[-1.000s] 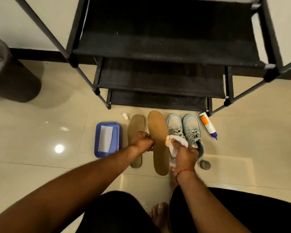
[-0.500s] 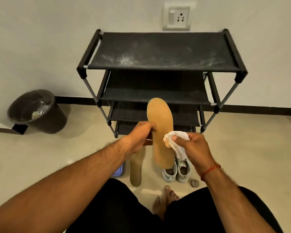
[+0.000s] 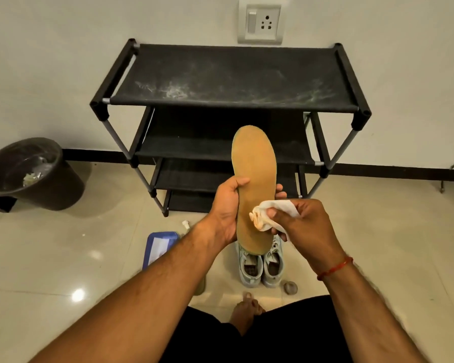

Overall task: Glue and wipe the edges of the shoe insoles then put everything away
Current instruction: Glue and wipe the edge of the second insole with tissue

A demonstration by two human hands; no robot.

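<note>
A tan insole stands upright in front of me, toe end up, gripped around its middle by my left hand. My right hand pinches a crumpled white cloth and presses it on the insole's lower right part. On the floor below stands a pair of pale blue sneakers. The second insole lies on the floor, almost wholly hidden under my left forearm. The glue bottle is not visible.
A black three-tier shoe rack stands against the wall. A dark waste bin is at the left. A blue tray holding white paper, a small white cap and a grey lump lie on the tiled floor.
My left hand has lifted the insole from the floor to chest height and my view has tilted up. My right hand has brought the cloth onto the insole's face.
</note>
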